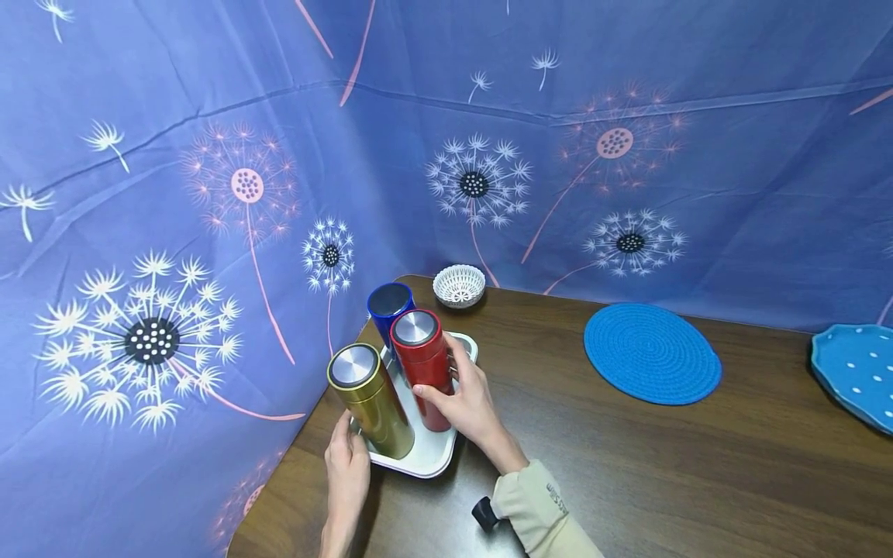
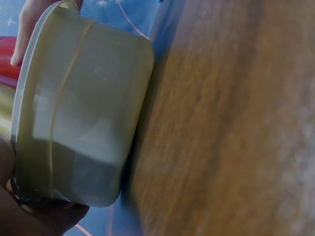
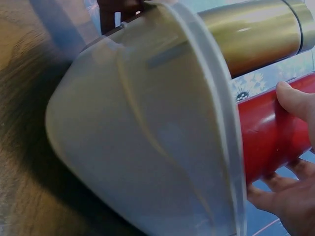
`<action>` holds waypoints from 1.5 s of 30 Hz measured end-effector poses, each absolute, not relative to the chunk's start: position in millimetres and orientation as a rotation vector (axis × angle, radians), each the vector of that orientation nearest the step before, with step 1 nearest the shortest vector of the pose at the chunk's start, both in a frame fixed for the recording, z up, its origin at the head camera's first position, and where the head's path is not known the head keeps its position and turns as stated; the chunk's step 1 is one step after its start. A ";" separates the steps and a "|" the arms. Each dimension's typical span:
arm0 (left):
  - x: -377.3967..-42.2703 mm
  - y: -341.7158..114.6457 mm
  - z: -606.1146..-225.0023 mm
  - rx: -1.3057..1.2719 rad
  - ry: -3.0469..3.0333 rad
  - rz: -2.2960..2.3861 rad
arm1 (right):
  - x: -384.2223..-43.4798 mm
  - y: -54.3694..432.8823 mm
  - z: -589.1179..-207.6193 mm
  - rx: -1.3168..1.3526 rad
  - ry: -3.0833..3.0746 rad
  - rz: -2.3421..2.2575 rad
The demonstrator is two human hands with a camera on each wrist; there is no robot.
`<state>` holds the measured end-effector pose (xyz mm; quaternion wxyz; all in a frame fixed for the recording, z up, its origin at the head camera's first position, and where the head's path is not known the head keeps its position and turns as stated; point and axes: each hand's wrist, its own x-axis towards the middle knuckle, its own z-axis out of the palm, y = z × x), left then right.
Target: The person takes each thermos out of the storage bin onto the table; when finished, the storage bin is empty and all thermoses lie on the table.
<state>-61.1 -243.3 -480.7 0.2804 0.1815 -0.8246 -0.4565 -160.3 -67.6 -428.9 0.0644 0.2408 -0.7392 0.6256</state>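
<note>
A red thermos flask with a silver lid stands on top of a whitish plastic box. My right hand grips it, thumb on the near side and fingers round the far side. A gold flask stands on the box's near left part, and a blue flask is behind the red one, its lower part hidden. My left hand holds the box's left end beside the gold flask. Both wrist views show the box's deep, translucent side and protruding rim.
Behind the flasks, a white openwork bowl stands at the table's back edge. A round blue woven mat lies to the right. A blue dotted dish is at the far right. Patterned blue cloth closes off the back and left.
</note>
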 end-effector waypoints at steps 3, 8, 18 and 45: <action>-60.5 -241.4 -479.1 0.477 -2.212 -1.226 | -158.8 -66.3 -422.1 0.741 -2.190 1.876; -60.8 -239.6 -479.1 0.457 -2.204 -1.189 | -156.3 -62.8 -405.5 0.769 -2.146 1.847; -60.5 -240.7 -479.5 0.437 -2.187 -1.152 | -151.4 -54.2 -376.9 0.805 -2.125 1.844; -58.0 -239.2 -476.1 0.462 -2.194 -1.155 | -136.2 1.4 -350.4 0.762 -2.116 1.737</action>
